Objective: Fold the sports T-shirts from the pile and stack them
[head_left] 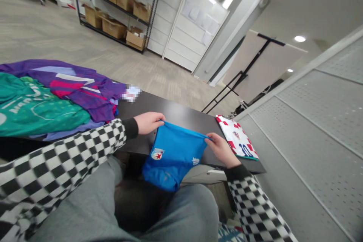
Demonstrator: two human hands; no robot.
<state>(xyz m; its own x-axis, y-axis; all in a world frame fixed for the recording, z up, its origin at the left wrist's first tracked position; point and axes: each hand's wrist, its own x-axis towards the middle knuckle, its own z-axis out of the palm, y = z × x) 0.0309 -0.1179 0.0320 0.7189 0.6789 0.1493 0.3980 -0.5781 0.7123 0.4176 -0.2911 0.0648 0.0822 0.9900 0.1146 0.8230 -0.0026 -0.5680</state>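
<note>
Well, in the head view, one blue jersey (171, 155) of smooth, shiny fabric hangs over the edge of the dark worktop (176, 115), a small crest on its front. From the jersey's middle, the left hand (149, 123) sits at eleven o'clock and the right hand (222, 149) at three, both grips closed, pinching its upper edge. Three more lie on the worktop: a purple jersey (76, 90) and a green jersey (34, 107) piled at ten o'clock, and a folded red-and-white checked jersey (236, 138) at three, just past the right hand.
</note>
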